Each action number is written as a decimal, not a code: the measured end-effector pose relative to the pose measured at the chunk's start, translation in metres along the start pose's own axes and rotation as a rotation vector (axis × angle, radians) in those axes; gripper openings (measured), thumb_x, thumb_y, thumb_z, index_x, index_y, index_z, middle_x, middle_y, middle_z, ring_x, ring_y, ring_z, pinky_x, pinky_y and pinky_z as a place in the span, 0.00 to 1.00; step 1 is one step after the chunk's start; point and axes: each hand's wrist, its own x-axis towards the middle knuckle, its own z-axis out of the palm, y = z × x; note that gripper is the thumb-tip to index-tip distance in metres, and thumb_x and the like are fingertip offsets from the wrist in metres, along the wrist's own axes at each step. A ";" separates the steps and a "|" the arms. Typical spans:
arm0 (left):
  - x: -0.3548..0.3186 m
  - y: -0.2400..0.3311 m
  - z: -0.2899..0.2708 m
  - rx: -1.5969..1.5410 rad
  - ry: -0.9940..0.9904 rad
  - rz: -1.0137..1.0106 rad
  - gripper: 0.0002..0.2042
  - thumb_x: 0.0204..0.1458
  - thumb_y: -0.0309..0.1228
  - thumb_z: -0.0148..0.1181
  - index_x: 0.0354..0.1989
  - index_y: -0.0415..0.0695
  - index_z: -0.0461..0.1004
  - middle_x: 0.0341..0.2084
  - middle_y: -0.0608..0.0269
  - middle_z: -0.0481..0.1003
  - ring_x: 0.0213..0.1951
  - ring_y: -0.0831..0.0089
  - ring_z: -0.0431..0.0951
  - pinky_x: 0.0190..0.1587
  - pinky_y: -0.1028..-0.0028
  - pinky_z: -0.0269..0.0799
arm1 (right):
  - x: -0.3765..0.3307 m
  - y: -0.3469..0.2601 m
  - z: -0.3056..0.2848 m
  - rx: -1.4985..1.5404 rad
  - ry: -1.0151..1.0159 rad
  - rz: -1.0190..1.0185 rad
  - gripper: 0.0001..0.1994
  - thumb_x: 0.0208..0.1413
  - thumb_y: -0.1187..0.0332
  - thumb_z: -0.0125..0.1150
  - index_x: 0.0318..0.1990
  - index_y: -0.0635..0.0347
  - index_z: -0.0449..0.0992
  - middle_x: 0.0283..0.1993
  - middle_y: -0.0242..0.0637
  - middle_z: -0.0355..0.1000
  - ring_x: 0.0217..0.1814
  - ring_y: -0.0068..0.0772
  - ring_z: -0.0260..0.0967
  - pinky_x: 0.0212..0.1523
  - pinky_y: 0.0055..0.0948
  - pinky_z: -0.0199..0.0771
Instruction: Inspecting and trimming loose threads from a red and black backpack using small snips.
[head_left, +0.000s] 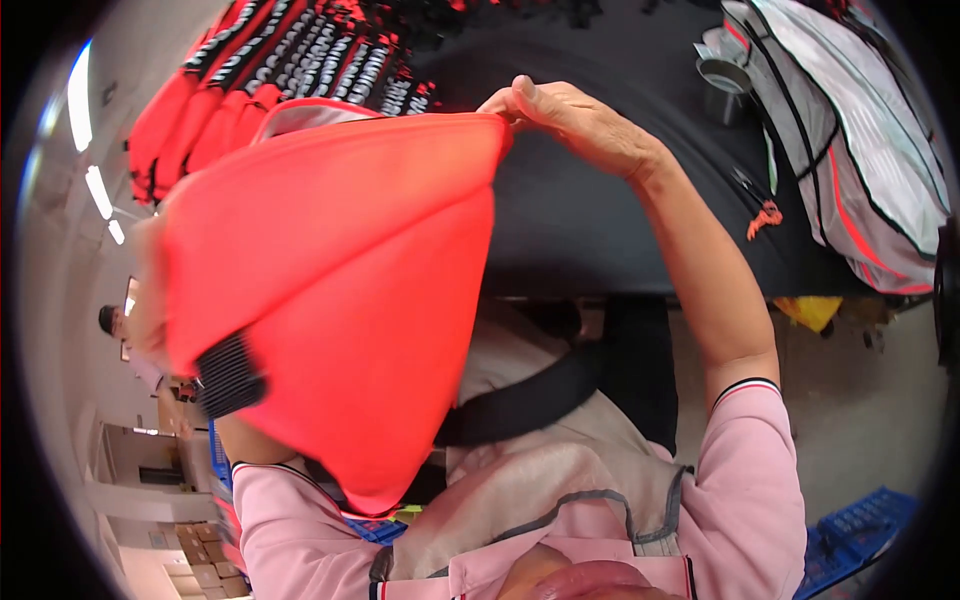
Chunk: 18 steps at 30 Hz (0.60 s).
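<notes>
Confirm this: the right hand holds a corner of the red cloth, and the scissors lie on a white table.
Wrong colour: the head view shows a black table. The rest stands: the right hand holds a corner of the red cloth, and the scissors lie on that table.

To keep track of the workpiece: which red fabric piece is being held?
The spread-out red piece, its corner in the right hand; the other pieces lie overlapping, upper left.
</notes>
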 end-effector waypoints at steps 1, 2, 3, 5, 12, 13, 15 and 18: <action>-0.018 0.021 0.062 0.036 0.038 -0.028 0.17 0.57 0.29 0.54 0.51 0.29 0.74 0.42 0.57 0.79 0.43 0.70 0.78 0.48 0.74 0.72 | 0.020 0.004 0.007 0.157 -0.048 -0.037 0.28 0.68 0.45 0.45 0.49 0.65 0.76 0.46 0.33 0.75 0.50 0.27 0.70 0.61 0.32 0.64; -0.009 0.016 -0.074 0.026 0.040 -0.044 0.17 0.58 0.29 0.54 0.51 0.29 0.74 0.42 0.57 0.79 0.43 0.70 0.78 0.49 0.74 0.72 | 0.021 -0.002 0.000 0.140 -0.043 -0.060 0.28 0.68 0.45 0.45 0.49 0.65 0.76 0.46 0.33 0.75 0.50 0.27 0.70 0.61 0.32 0.64; -0.021 0.020 -0.083 0.026 0.069 -0.072 0.17 0.58 0.30 0.54 0.51 0.30 0.74 0.42 0.57 0.79 0.44 0.71 0.78 0.49 0.74 0.72 | 0.031 -0.006 0.003 0.115 -0.089 -0.067 0.23 0.65 0.49 0.52 0.48 0.64 0.77 0.45 0.32 0.75 0.50 0.24 0.69 0.60 0.30 0.64; -0.033 0.023 -0.151 0.020 0.119 -0.120 0.18 0.58 0.32 0.54 0.51 0.30 0.74 0.43 0.57 0.78 0.45 0.71 0.78 0.50 0.74 0.71 | 0.047 -0.016 0.009 0.112 -0.058 -0.098 0.12 0.59 0.65 0.65 0.46 0.63 0.76 0.41 0.27 0.75 0.46 0.16 0.68 0.53 0.23 0.67; 0.022 0.002 -0.256 -0.066 0.275 -0.301 0.19 0.60 0.37 0.55 0.51 0.32 0.75 0.45 0.57 0.78 0.47 0.72 0.77 0.54 0.73 0.69 | 0.071 -0.080 0.035 0.000 0.313 -0.236 0.07 0.60 0.70 0.63 0.40 0.64 0.78 0.30 0.23 0.72 0.31 0.12 0.64 0.32 0.18 0.67; 0.007 0.015 -0.268 -0.063 0.311 -0.331 0.19 0.61 0.37 0.55 0.51 0.32 0.75 0.46 0.58 0.78 0.47 0.72 0.77 0.55 0.73 0.68 | 0.072 -0.094 0.044 -0.163 0.334 -0.268 0.07 0.58 0.70 0.64 0.37 0.65 0.78 0.26 0.26 0.71 0.27 0.13 0.63 0.29 0.20 0.67; 0.028 0.038 -0.247 0.635 0.285 -0.265 0.19 0.61 0.38 0.55 0.52 0.34 0.75 0.44 0.60 0.79 0.47 0.71 0.77 0.53 0.73 0.69 | 0.071 -0.108 0.064 -0.256 0.267 -0.226 0.07 0.57 0.70 0.64 0.36 0.66 0.78 0.24 0.28 0.70 0.26 0.14 0.63 0.28 0.21 0.67; 0.056 0.090 -0.139 0.860 0.137 0.003 0.23 0.60 0.40 0.58 0.58 0.36 0.72 0.41 0.61 0.80 0.47 0.67 0.78 0.52 0.72 0.70 | 0.074 -0.102 0.091 -0.342 0.151 -0.151 0.05 0.58 0.73 0.63 0.35 0.66 0.77 0.28 0.22 0.70 0.30 0.10 0.62 0.31 0.17 0.65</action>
